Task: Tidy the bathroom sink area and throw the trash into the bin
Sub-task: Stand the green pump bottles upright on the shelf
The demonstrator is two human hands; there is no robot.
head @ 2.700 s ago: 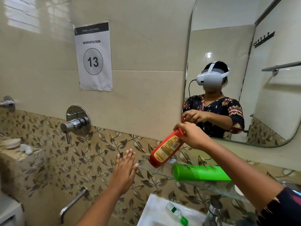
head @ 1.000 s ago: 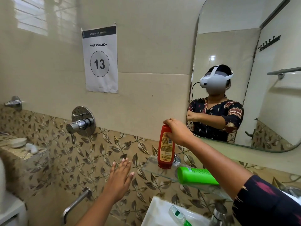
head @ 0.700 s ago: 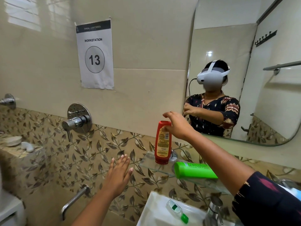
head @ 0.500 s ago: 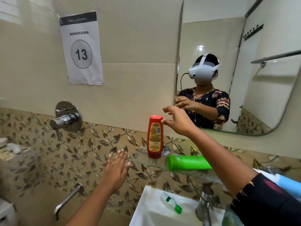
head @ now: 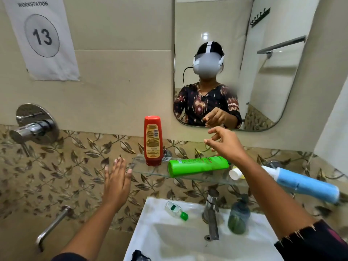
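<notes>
Both hands (head: pixel 116 180) (head: pixel 225 144) are held open and empty, so the upright red bottle (head: pixel 153 140) at the glass shelf's (head: pixel 138 167) left end could be toppled by a brush.

Wall sign (head: pixel 42 37): reads "WORKSTATION", with "13" inside a circle. Red bottle (head: pixel 153 140) label print: illegible.

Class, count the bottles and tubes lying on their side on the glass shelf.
3: the green bottle mid-shelf, a white-capped tube largely hidden behind the right forearm, and the blue bottle at the right end. The red bottle stands upright.
</notes>
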